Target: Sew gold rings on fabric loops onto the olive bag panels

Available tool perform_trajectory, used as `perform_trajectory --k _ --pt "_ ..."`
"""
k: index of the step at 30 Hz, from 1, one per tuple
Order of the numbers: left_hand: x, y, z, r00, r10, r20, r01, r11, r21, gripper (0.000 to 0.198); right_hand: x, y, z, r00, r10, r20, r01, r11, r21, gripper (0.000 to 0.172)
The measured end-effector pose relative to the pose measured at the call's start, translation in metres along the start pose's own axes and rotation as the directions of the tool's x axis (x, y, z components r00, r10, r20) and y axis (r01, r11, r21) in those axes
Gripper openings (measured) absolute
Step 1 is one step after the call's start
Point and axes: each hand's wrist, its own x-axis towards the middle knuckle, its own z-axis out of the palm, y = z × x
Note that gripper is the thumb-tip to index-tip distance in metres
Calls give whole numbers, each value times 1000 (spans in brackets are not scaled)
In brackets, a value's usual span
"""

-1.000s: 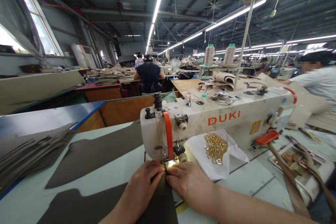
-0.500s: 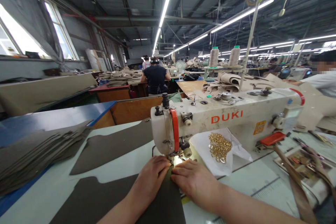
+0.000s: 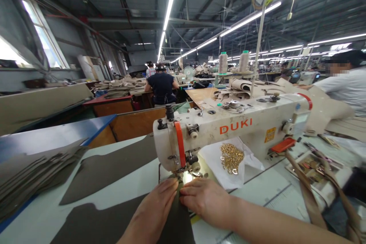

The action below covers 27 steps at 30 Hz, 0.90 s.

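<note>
My left hand and my right hand meet just in front of the needle area of a white sewing machine marked DUKI. Between them runs the edge of a dark grey-green material panel, its front part lying flat on the table. The left fingers are drawn together on the panel beside the presser foot. Across from them, the right fingers are bunched on its right edge. My fingers hide the spot under the needle. Behind the left hand lies a second dark panel.
Gold metal rings sit on white paper under the machine arm. Stacked dark panels lie at left. A parts tray with straps is at right. Thread cones stand behind. A person works at right, another ahead.
The camera view has turned slightly right, so the scene sits further left. Both hands remain at the needle area on the panel, the left hand slightly flatter.
</note>
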Motion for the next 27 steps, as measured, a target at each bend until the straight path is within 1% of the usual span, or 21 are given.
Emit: perform_trajectory --k 3,6,8,11,14,18,22,27 --pt "0 -2 0 1000 24 -4 -24 1000 -5 35 1 0 -1 1000 4 16 -4 1000 -10 17" --pt "2 -3 -2 998 41 -53 -42 999 -20 33 3 0 -1 1000 19 21 -19 1000 -18 16" --pt "5 -3 -3 997 32 -76 -34 999 -22 32 3 -1 -1 999 27 26 -27 999 -26 16" --pt "9 -2 -5 998 16 -68 -20 998 -55 31 5 0 -1 998 37 44 -36 999 -33 14" --pt "10 -2 -6 998 0 -62 -5 996 -84 29 5 2 1 999 41 35 -40 999 -31 13" --pt "10 -6 -4 998 0 -60 -3 998 -61 28 5 4 5 999 37 19 -36 999 -27 12" --pt "11 -6 -4 998 34 -60 -37 998 -45 29 6 5 7 999 33 15 -32 999 -36 13" --pt "12 -6 -4 995 79 -58 -77 996 38 30 6 3 3 999 40 14 -39 998 -40 11"
